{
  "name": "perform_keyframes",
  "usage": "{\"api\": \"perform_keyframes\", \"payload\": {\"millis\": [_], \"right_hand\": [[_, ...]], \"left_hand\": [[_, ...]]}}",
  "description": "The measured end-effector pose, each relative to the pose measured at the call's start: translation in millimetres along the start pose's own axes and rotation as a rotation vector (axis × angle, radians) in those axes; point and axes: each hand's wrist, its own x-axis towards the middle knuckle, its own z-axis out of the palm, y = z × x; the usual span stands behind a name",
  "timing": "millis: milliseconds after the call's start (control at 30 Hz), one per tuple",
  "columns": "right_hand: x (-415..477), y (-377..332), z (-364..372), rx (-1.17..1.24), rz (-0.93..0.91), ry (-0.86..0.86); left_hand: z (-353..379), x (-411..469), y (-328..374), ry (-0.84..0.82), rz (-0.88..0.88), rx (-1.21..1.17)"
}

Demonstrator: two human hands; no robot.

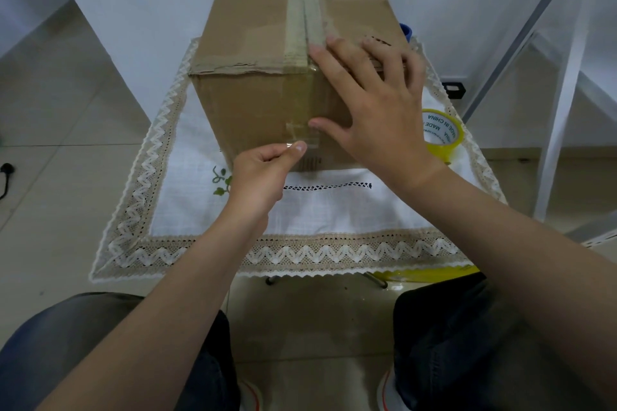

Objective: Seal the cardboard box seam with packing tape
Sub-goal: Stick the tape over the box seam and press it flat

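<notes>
Box point(267, 27) stands on a lace-edged cloth point(334, 210), tape point(302, 10) along its top seam and down the near face. Right hand point(377, 103) spread flat over the box's near top edge; left hand point(263, 170) pinches the tape's loose end against the near face. Tape roll point(442, 133) lies right of the box.

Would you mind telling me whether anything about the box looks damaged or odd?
Yes: the box has a torn, frayed top edge on its near left side, the cardboard layers peeling. Small scuffs mark the top right. The tape looks straight along the seam; its end is pinched by the left hand.
</notes>
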Motion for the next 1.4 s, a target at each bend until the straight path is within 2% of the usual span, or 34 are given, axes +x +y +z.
{"api": "perform_keyframes", "payload": {"millis": [267, 667, 767, 933, 1167, 1400], "right_hand": [[13.6, -8.3, -2.5, 0.167, 0.141, 0.088], [-1.4, -6.9, 1.1, -0.03, 0.019, -0.018], [0.6, -10.5, -1.6, 0.01, 0.057, 0.0], [13.5, -28.9, -0.1, 0.076, 0.219, 0.096], [0.4, -24.4, 12.9, -0.02, 0.121, 0.087], [13.7, -34.3, 5.5, 0.046, 0.23, 0.138]], "left_hand": [[2.0, 0.4, -0.6, 0.021, 0.005, -0.012], [4.9, 0.0, 1.1, 0.028, 0.021, -0.033], [5.2, -1.0, 2.3, 0.035, 0.032, -0.027], [4.8, -1.9, 4.0, 0.021, 0.038, -0.02], [7.8, 2.6, 1.2, 0.052, 0.03, -0.049], [2.8, 6.3, 0.9, 0.026, -0.012, -0.011]]}}
